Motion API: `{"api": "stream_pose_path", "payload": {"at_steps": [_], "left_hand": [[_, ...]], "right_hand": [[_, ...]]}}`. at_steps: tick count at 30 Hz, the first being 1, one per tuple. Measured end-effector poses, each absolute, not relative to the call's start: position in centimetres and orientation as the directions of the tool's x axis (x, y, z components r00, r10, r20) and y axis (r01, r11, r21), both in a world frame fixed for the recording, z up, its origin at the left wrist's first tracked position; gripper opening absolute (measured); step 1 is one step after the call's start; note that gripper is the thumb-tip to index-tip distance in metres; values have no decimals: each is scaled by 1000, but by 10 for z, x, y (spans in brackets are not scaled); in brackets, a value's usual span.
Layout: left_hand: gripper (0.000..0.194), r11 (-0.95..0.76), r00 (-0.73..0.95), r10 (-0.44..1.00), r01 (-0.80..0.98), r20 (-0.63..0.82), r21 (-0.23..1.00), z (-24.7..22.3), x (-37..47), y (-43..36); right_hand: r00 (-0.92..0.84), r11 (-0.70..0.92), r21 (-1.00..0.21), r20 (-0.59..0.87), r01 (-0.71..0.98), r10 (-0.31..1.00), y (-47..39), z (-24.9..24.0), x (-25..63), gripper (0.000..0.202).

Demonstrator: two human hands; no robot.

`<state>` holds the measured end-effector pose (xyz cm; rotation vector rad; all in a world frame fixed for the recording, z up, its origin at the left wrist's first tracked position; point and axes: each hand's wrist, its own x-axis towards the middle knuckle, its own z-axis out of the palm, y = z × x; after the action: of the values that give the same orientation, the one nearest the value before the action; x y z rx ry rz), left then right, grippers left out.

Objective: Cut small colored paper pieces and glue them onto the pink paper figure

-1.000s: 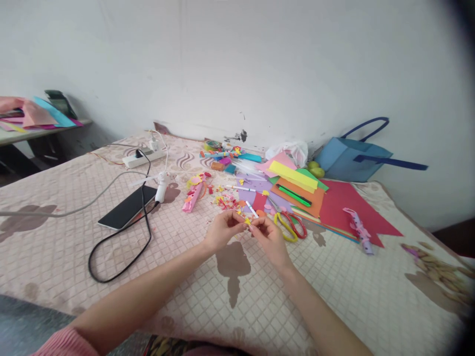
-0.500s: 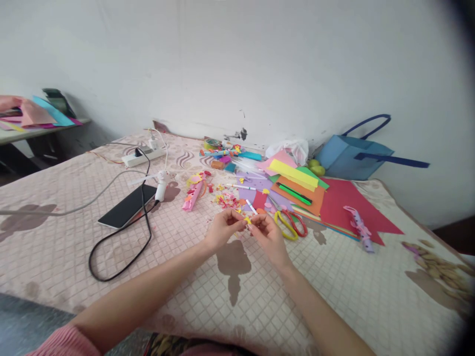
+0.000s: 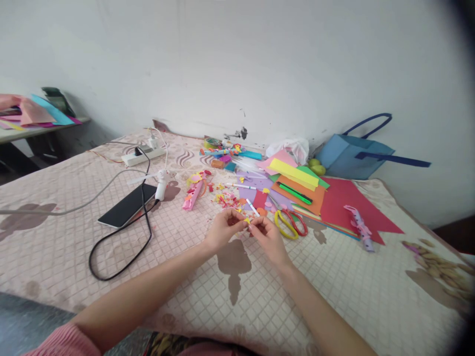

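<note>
Between my two hands is a small yellow paper piece (image 3: 247, 220), pinched by the fingertips of both. My left hand (image 3: 224, 228) comes in from the lower left, its thumb and forefinger closed on the piece. My right hand (image 3: 270, 236) holds its other side with thumb and forefinger. Just beyond the fingers lie a white pen (image 3: 253, 207) and a heap of paper scraps (image 3: 227, 200). Scissors with yellow handles (image 3: 285, 226) and scissors with red handles (image 3: 299, 222) lie right of my right hand.
Coloured paper sheets (image 3: 336, 202) and a green marker (image 3: 295, 193) lie to the right, before a blue bag (image 3: 352, 155). A pink decorated roll (image 3: 193, 194), glue gun (image 3: 161, 190), black phone (image 3: 126, 206), looped cable and power strip (image 3: 144, 157) are left. A purple roll (image 3: 360, 230) lies far right.
The fingertips have shifted very slightly around the yellow piece. Nothing else has visibly moved on the table.
</note>
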<state>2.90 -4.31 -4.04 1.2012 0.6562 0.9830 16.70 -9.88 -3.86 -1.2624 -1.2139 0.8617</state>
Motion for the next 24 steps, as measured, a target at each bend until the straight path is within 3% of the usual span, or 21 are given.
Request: {"api": "stream_pose_path", "payload": {"at_steps": [12,24], "left_hand": [[34,99,448,893,-305,50,947,-41,30,-44],[34,111,457,888,-314,47,943,-39,30,-45]], "right_hand": [[221,144,-989,147,31,964,-98,-41,164,18],[235,181,-976,205,121,950,-100,-39,164,14]]}}
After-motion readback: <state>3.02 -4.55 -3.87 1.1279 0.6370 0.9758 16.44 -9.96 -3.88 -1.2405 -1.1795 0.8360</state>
